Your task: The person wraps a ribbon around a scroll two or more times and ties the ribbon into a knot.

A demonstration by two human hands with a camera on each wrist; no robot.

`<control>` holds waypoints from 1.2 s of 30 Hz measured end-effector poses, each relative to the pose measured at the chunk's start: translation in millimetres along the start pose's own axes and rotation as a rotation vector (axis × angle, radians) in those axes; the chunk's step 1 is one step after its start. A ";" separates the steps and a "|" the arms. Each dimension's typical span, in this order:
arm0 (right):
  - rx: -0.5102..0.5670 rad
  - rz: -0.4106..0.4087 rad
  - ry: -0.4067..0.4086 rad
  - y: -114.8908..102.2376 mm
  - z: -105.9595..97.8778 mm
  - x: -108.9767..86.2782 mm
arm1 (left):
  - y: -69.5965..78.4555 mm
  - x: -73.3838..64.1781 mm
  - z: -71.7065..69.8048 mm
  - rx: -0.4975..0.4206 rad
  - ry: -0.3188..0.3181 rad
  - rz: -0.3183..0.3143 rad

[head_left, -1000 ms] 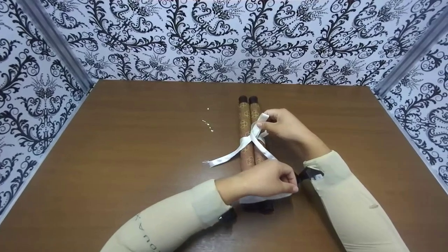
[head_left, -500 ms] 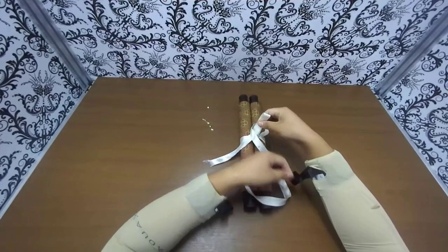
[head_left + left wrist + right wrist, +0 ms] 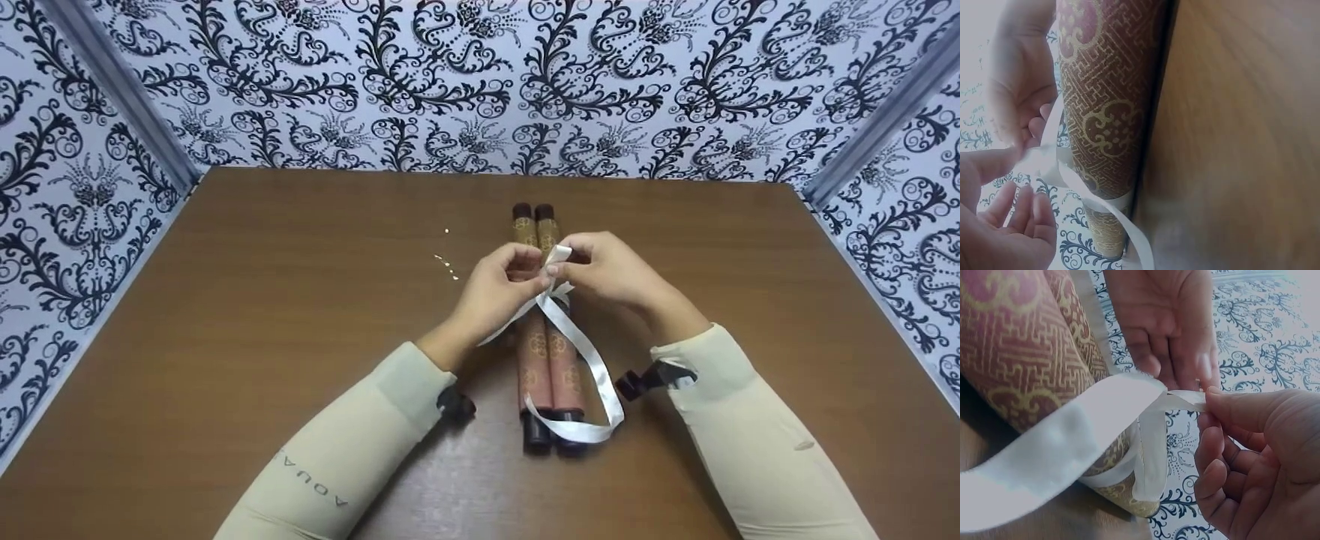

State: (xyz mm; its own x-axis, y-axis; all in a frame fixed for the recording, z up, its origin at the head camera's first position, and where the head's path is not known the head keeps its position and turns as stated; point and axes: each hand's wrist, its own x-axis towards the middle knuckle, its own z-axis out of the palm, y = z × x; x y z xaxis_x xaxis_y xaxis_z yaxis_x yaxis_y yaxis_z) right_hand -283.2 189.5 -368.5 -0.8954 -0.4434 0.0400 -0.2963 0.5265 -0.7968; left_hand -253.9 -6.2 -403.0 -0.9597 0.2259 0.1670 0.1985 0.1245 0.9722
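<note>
Two brocade-covered rolls with dark end caps [image 3: 534, 360] lie side by side on the table, shading from gold to reddish. A white ribbon [image 3: 592, 360] goes round them and is crossed on top, with one long tail curving over the near ends. My right hand [image 3: 619, 274] pinches a raised piece of the ribbon between thumb and forefinger. From the other side my left hand [image 3: 495, 289] has its thumb and forefinger at the same spot, pinching the ribbon [image 3: 1044, 160] close to the right fingertips. A second tail hangs down past the left hand, partly hidden by it.
Small pale flecks [image 3: 448, 264] lie on the brown wooden table [image 3: 300, 300], left of the rolls. Panels with a black-and-white scroll pattern [image 3: 480, 82] stand at the back and both sides. Dark wrist cameras [image 3: 456, 405] hang under the cuffs.
My left hand has left the near part of the ribbon and moved up and left to the knot, uncovering the rolls' near ends. The right hand still pinches its piece of ribbon.
</note>
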 end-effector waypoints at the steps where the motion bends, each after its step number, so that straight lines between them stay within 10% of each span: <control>1: -0.007 -0.003 -0.002 -0.9 0.8 -0.3 | -0.1 0.1 0.2 -0.004 -0.015 -0.003; 12: -0.037 0.022 -0.046 -6.4 -0.1 -4.4 | -5.0 2.4 0.3 0.034 0.039 -0.006; 22: -0.318 -0.066 -0.370 -0.7 -0.1 -7.2 | -8.4 3.3 1.6 -0.174 0.085 -0.159; 36: -0.220 -0.025 -0.498 -0.3 -26.2 -15.6 | -10.7 4.8 2.0 -0.254 0.140 -0.219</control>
State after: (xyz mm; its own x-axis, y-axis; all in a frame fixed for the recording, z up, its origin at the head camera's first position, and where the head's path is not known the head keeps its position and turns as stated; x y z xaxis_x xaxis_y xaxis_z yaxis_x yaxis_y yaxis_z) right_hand -277.8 215.3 -353.1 -0.6374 -0.7196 -0.2755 -0.4258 0.6269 -0.6524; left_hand -260.2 -4.5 -413.0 -0.9954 0.0842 -0.0456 -0.0534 -0.0926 0.9943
